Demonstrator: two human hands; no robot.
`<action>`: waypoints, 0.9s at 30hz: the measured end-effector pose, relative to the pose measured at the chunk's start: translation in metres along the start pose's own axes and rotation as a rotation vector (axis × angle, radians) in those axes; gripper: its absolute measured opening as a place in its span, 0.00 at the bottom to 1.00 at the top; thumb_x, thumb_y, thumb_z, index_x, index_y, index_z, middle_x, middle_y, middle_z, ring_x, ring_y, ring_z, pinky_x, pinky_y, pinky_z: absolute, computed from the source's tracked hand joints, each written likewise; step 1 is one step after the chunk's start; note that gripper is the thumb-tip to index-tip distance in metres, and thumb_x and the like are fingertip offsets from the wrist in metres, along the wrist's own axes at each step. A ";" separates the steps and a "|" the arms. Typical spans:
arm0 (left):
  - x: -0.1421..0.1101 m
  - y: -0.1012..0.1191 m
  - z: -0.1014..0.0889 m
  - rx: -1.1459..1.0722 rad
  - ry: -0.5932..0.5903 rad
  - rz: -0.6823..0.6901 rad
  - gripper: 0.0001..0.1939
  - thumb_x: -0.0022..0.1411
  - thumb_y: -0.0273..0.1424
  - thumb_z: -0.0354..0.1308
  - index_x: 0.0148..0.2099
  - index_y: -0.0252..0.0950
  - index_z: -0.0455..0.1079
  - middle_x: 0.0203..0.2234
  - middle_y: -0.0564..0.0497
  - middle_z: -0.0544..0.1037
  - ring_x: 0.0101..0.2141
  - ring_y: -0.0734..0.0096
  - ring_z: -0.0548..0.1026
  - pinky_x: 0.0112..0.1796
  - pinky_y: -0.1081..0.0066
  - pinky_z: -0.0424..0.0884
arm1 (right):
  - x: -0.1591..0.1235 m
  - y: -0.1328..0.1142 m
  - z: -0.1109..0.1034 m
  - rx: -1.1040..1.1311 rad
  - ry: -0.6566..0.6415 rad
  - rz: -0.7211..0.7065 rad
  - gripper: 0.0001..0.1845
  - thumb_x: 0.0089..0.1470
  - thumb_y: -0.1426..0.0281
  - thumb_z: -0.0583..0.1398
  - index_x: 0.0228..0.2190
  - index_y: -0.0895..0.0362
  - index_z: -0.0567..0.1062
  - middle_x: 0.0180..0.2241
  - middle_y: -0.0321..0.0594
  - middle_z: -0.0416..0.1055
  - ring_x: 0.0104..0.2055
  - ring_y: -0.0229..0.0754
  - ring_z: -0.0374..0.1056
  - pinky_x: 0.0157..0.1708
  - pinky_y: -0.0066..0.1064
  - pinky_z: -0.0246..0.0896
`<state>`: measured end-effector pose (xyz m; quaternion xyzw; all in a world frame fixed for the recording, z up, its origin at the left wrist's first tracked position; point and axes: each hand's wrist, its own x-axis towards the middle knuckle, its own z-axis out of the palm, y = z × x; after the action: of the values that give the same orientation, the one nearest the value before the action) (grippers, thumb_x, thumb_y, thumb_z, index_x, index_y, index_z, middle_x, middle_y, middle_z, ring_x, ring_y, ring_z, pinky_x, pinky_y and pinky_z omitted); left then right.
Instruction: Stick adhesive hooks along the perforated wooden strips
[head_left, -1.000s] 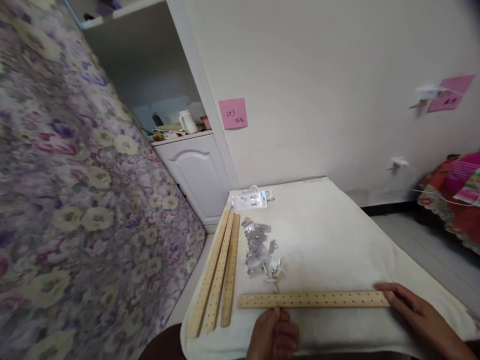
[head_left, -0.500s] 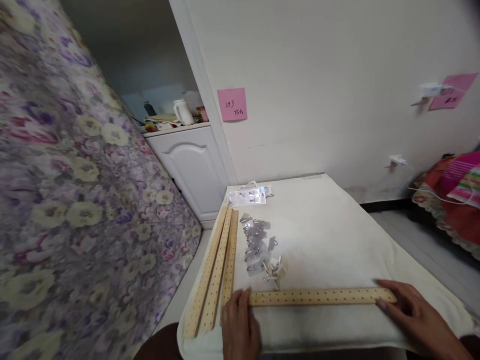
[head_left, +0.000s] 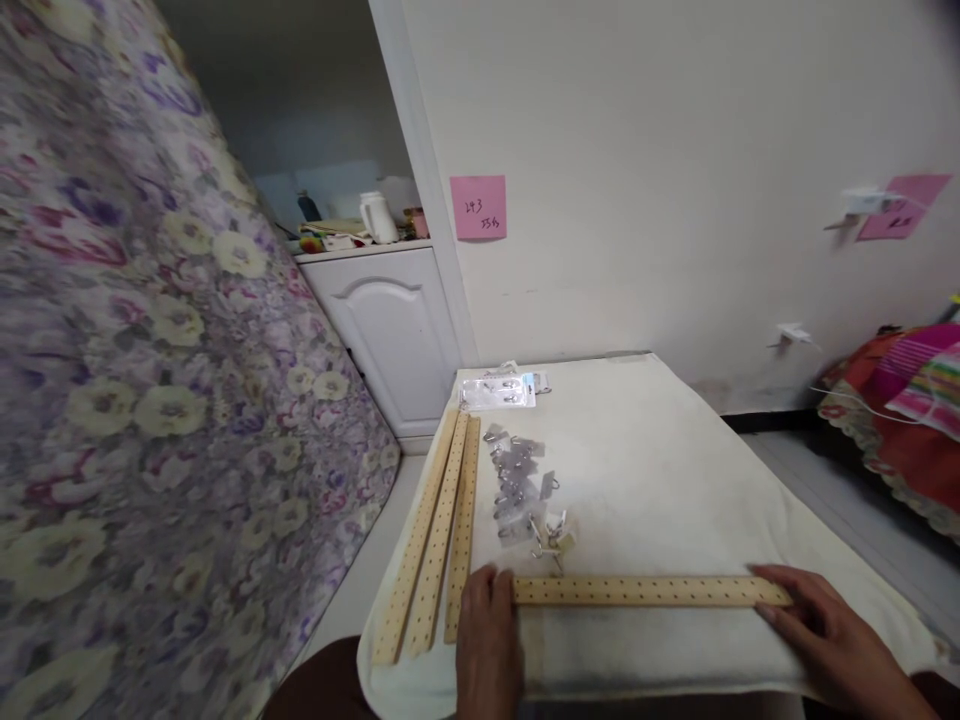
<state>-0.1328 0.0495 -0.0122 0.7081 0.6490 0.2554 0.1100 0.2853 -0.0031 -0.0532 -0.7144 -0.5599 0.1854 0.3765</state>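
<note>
A perforated wooden strip [head_left: 637, 591] lies crosswise near the front of the cloth-covered table. My left hand [head_left: 487, 635] closes over its left end, fingers together and hiding that end. At the other end, my right hand [head_left: 821, 620] pinches the strip between thumb and fingers. Three similar wooden strips [head_left: 433, 560] run lengthwise to the left of my left hand. Beyond the held strip lie several clear adhesive hooks [head_left: 516, 480] in a cluster, with a small heap of metal hooks [head_left: 553, 535] closer to it.
Packaged hooks [head_left: 497, 390] lie at the table's far end by the wall. The white cloth [head_left: 652, 480] covers the table. A floral curtain [head_left: 172, 400] hangs on the left beside a white cabinet [head_left: 390, 330]. Colourful bedding [head_left: 900, 400] is at the right.
The view has shifted slightly. My left hand sits a little further right along the wooden strip; both hands still hold its ends.
</note>
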 end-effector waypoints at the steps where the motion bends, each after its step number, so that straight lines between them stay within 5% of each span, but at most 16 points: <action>1: 0.001 0.001 -0.002 0.013 -0.024 0.011 0.22 0.59 0.22 0.43 0.53 0.35 0.66 0.52 0.41 0.66 0.54 0.59 0.62 0.54 0.60 0.60 | 0.000 0.000 0.000 -0.006 0.003 -0.006 0.23 0.44 0.57 0.61 0.42 0.53 0.76 0.43 0.44 0.71 0.44 0.51 0.69 0.41 0.36 0.68; 9: 0.007 0.009 -0.004 0.103 -0.084 0.092 0.20 0.59 0.21 0.44 0.52 0.36 0.68 0.50 0.43 0.68 0.52 0.59 0.64 0.52 0.62 0.62 | 0.002 0.014 -0.009 -0.061 0.034 -0.020 0.25 0.45 0.55 0.60 0.43 0.55 0.75 0.45 0.48 0.70 0.48 0.54 0.68 0.48 0.42 0.65; 16: 0.008 0.005 0.006 0.171 0.003 0.206 0.25 0.53 0.14 0.45 0.50 0.35 0.69 0.47 0.42 0.69 0.48 0.59 0.67 0.48 0.61 0.66 | 0.002 0.025 -0.008 -0.054 0.071 -0.025 0.24 0.44 0.55 0.61 0.41 0.54 0.76 0.43 0.46 0.72 0.45 0.54 0.70 0.44 0.41 0.68; 27: 0.014 0.002 0.011 0.026 0.137 0.279 0.20 0.56 0.19 0.48 0.49 0.39 0.70 0.44 0.45 0.72 0.45 0.62 0.71 0.45 0.63 0.71 | 0.002 0.031 -0.007 -0.062 0.090 -0.014 0.25 0.45 0.55 0.60 0.43 0.55 0.75 0.44 0.48 0.71 0.45 0.54 0.69 0.45 0.42 0.67</action>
<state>-0.1252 0.0644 -0.0176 0.7738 0.5533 0.3077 0.0198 0.3112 -0.0068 -0.0715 -0.7295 -0.5528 0.1330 0.3801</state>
